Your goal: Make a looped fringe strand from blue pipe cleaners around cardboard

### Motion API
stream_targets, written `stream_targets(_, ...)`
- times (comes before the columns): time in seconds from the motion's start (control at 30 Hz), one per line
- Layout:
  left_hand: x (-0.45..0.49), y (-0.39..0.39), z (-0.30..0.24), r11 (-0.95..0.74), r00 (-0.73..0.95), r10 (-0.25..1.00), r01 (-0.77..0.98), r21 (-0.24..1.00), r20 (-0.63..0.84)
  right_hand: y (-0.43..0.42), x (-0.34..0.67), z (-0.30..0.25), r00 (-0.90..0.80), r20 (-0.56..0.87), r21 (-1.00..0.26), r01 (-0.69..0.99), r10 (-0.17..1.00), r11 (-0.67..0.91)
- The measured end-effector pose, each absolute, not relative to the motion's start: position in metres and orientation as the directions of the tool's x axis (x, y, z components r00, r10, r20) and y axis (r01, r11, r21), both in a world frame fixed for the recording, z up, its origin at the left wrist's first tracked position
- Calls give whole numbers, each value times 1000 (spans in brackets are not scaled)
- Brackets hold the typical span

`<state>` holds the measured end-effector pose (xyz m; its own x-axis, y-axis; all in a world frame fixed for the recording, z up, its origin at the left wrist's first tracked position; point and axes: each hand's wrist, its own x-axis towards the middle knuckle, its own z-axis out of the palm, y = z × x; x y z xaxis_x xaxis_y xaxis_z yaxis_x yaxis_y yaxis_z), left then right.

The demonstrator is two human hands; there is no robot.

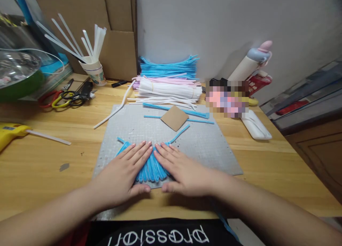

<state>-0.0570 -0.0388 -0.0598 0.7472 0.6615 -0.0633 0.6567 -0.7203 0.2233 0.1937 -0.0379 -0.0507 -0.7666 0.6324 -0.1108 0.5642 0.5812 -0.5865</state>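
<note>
A bundle of blue pipe cleaners (150, 169) lies on a grey cutting mat (203, 146) near the table's front edge. My left hand (125, 171) lies flat on the bundle's left side, fingers stretched out and together. My right hand (180, 169) lies flat on its right side in the same way. The fingertips of both hands almost meet over the bundle. A few blue ends (178, 133) stick out beyond my fingers toward the back.
A brown card square (174, 118) and loose blue strands (199, 114) lie further back on the mat. Stacks of blue, pink and white pipe cleaners (168, 80) sit by the wall. Scissors (70, 97), a cup of glue sticks (92, 66) and a yellow glue gun (10, 132) are left.
</note>
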Motion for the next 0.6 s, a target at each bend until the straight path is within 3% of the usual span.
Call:
stream_targets(0.07,-57,-40,-52,-727,772,627,627,279,-101,-29,204,-41,-724,-99,-723,523,682,451)
stream_targets(0.13,-57,-42,-45,-754,820,556,567,332,-137,-22,212,-35,-617,-51,-768,527,785,364)
stream_targets(0.23,-53,-45,-42,-772,858,480,512,377,-182,-17,217,-36,-559,-28,-687,613,829,390)
stream_targets(0.47,-48,-44,-40,-715,855,480,510,479,-196,-11,202,-42,-701,-53,-511,631,712,584)
stream_targets(0.53,-56,-32,-37,-650,824,550,527,548,-139,-2,200,-37,-713,-57,-521,618,698,589)
stream_targets(0.6,-64,-15,-34,-536,654,756,638,553,-21,9,199,-31,-706,-80,-543,623,704,563)
